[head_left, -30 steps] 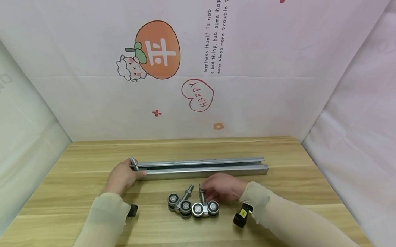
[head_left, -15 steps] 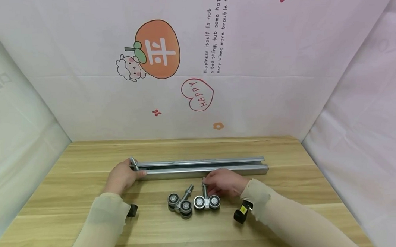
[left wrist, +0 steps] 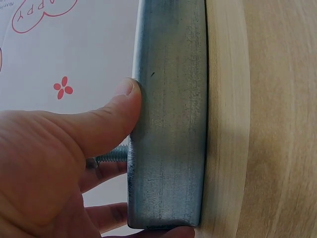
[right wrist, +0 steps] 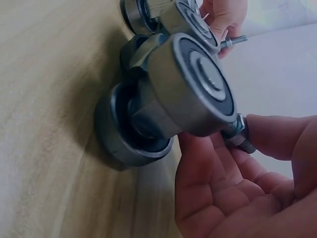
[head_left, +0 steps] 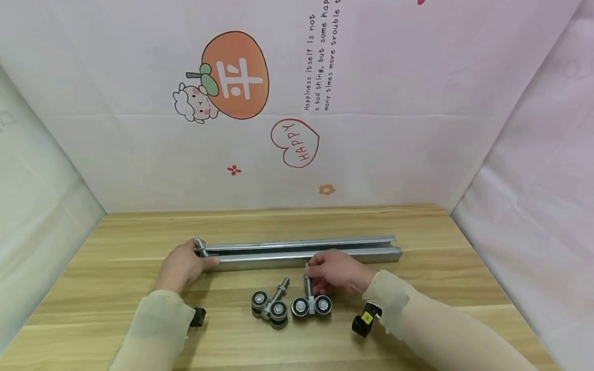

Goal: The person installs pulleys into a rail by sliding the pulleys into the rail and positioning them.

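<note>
My left hand [head_left: 182, 265] grips the left end of a metal channel rail [head_left: 270, 260]; in the left wrist view its thumb lies along the rail wall [left wrist: 171, 124]. A threaded bolt [left wrist: 113, 153] stands up from the rail's slot between thumb and fingers; what it joins inside is hidden. In front of the rail, my right hand [head_left: 339, 270] pinches the bolt of a roller trolley [head_left: 311, 306]. Its bearing wheels [right wrist: 168, 84] are large in the right wrist view; whether they touch the table cannot be told. Just left of it lies a second roller trolley [head_left: 278, 311], its bolt slanting away.
A wood-grain table [head_left: 266, 361] carries everything. Behind it rises a printed white cloth [head_left: 375, 148], with white cloth on both sides. A black wrist camera [head_left: 363, 323] hangs under the right sleeve, another black device [head_left: 198, 317] at the left wrist.
My right hand has brought its roller trolley slightly right and towards the rail, away from the second trolley. My left hand and the rail have stayed in place.
</note>
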`<action>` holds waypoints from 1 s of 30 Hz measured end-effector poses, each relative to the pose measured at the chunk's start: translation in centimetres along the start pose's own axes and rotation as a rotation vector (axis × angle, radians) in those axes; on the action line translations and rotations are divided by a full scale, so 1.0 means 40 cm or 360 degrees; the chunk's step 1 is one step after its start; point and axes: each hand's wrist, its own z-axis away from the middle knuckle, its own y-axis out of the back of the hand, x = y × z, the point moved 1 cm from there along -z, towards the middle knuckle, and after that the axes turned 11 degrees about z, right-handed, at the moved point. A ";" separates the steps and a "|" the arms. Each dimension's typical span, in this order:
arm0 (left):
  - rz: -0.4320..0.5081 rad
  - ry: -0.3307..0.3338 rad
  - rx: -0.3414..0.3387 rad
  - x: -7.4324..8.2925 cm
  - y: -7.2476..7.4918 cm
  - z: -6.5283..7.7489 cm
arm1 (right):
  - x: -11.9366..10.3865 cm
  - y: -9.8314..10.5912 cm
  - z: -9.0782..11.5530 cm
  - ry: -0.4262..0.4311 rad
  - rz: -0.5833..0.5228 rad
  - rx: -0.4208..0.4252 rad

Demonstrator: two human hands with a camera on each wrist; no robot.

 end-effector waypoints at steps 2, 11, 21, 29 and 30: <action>0.0001 -0.0001 0.0001 0.001 0.000 0.000 | -0.002 0.003 0.004 0.0017 0.0026 0.0006; -0.0002 -0.0002 -0.0001 -0.005 -0.004 -0.005 | -0.023 0.008 0.031 0.0133 0.0111 0.0078; -0.0019 -0.0006 0.0000 -0.012 -0.005 -0.009 | -0.048 0.006 0.061 0.0246 0.0358 0.0237; -0.0034 0.0001 -0.0006 -0.012 -0.007 -0.010 | -0.073 0.015 0.102 0.0384 0.0778 0.0224; -0.0033 0.0000 -0.0007 -0.012 -0.008 -0.010 | -0.076 0.017 0.106 0.0402 0.0847 0.0219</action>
